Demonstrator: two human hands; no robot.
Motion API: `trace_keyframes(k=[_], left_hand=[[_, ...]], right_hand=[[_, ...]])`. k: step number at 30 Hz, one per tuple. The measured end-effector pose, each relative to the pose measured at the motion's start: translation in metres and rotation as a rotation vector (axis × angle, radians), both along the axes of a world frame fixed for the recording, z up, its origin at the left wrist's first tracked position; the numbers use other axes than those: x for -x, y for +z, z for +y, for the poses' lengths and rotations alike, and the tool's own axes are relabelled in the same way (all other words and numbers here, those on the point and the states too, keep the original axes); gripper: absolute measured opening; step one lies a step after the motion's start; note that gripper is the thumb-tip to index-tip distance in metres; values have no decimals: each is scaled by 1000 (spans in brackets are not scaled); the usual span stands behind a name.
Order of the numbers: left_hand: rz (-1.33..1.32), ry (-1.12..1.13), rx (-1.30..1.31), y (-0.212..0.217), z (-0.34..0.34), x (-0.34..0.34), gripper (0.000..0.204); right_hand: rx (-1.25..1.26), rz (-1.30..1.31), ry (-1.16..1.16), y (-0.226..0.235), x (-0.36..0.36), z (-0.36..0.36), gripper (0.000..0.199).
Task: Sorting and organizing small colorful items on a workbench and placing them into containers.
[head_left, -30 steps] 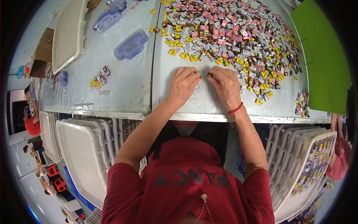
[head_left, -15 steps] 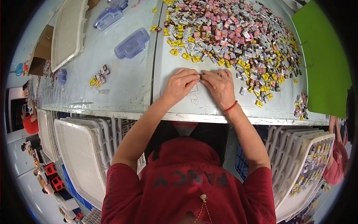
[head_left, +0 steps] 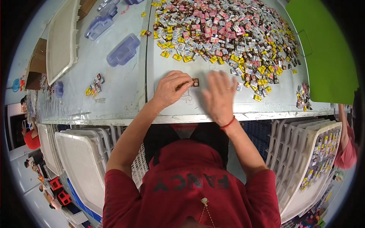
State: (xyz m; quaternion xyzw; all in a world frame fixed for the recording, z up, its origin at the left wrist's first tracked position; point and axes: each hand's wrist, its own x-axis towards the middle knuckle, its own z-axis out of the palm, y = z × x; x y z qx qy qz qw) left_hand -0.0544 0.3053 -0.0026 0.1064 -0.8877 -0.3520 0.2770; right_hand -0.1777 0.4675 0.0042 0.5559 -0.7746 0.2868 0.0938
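Small dark brown packs [head_left: 195, 82] stick out from the fingertips of my left hand [head_left: 173, 88], which is closed on them just above the table [head_left: 125, 93]. How many it holds is hidden by the fingers. My right hand [head_left: 219, 95] is beside it with nothing visible in it, its fingers stretched out and smeared by motion. Beyond both hands spreads a large pile of small packs [head_left: 213, 30] in pink, brown, white and yellow. A single white pack [head_left: 239, 86] lies just right of my right hand.
On the left lie a short row of packs [head_left: 94, 85], clear blue plastic trays [head_left: 124, 50] and a white tray [head_left: 62, 45]. A green board [head_left: 323, 53] stands at the right. White racks [head_left: 81, 163] flank me below the table edge. Other people work at both sides.
My right hand has come away from the left, moved slightly toward me and opened. My left hand keeps hold, and the brown packs now show. The whole view has shifted a little.
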Motion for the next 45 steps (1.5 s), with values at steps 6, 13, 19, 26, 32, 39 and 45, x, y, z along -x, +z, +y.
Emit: trace_keyframes(k=[6,13,19,26,32,39,45], left_hand=[[94,-38,185,13,18,34,19],[-75,-299,280,-1,35,75,22],[-297,-88,178,2,70,78,26],[-342,-63,85,23,73,70,31],[-192,-116,66,4,80,66,31],[-235,-60,54,-7,88,55,21],[-260,-66,14,4,80,38,22]], right_hand=[[99,-48,-288,-8,65,59,29],[-27,36,-376,-9,51,65,25],[-37,107,-325,-8,35,50,22],[-29,23,-377,-6,46,63,26],[66,-9,-244,12,67,41,17],[-88,131,-154,-3,69,-47,16],[-103,151,-139,-9,59,-26,16]])
